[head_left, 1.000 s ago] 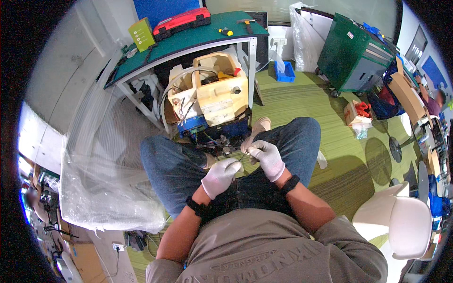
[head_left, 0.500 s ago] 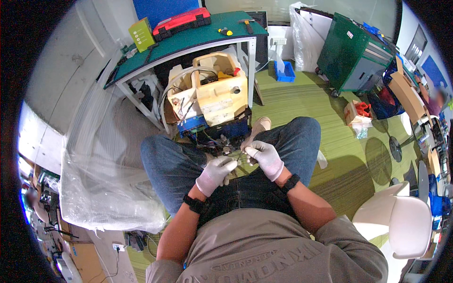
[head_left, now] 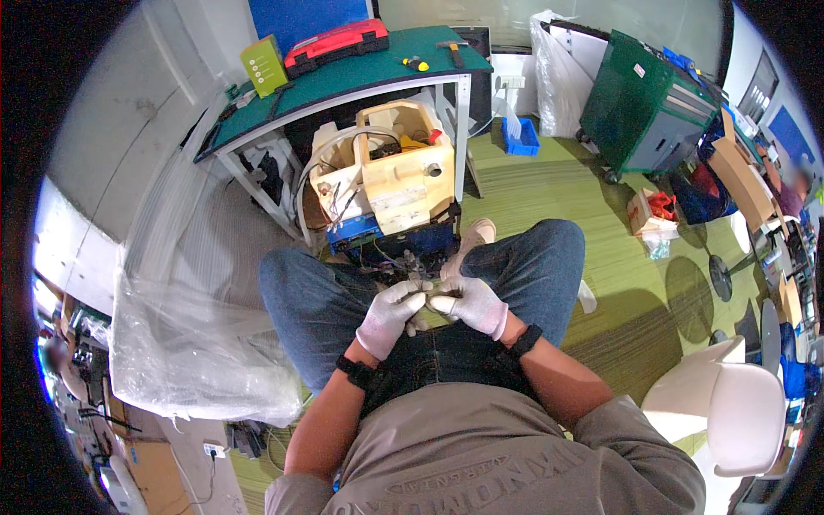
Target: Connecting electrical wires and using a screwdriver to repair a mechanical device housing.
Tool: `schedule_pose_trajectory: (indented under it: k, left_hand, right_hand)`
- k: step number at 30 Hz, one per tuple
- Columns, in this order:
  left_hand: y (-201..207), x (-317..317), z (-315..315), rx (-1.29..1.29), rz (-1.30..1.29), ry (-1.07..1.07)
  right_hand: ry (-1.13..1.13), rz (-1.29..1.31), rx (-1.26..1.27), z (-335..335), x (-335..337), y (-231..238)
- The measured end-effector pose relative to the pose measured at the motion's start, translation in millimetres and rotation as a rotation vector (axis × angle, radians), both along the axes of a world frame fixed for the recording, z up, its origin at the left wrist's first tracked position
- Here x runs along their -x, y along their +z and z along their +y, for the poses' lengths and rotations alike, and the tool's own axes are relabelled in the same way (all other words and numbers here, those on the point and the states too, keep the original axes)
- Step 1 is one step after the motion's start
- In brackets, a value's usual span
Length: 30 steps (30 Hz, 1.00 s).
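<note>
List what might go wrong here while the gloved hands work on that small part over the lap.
1. The left hand and right hand pinch a small part above the gap between the knees; if it slips it may drop to the green carpet and be hard to find.
2. Loose wires hang from the beige machine right by the fingers, so they might snag.
3. Gloves likely dull the feel for such a small piece.
</note>
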<state>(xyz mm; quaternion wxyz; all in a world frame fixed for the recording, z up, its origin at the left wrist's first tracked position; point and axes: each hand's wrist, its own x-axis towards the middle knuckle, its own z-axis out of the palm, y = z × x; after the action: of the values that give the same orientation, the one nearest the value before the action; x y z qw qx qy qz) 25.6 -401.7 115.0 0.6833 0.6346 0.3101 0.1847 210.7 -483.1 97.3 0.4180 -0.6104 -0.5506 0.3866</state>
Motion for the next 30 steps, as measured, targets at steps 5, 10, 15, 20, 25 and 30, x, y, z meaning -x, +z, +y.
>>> schedule_pose_trajectory:
  k: [5,10,15,20,25,30]
  left_hand:
    - [-4,1,3,0.033,-0.046,0.031]
    - [-1,0,3,0.082,-0.072,0.034]
    - [-3,1,3,0.111,-0.078,0.074]
    - [-7,2,4,0.096,-0.052,0.097]
    - [8,-1,-1,0.074,-0.026,0.078]
    - [-5,4,6,0.028,-0.056,-0.006]
  right_hand:
    - [0.099,0.097,-0.101,-3,7,-1]
    - [0.106,0.007,0.024,-3,2,4]
    - [0.094,0.012,-0.039,-4,5,4]
    - [0.191,-0.019,-0.081,-6,3,7]
    - [0.236,0.018,0.003,-7,5,11]
    - [0.218,-0.05,-0.108,-7,7,11]
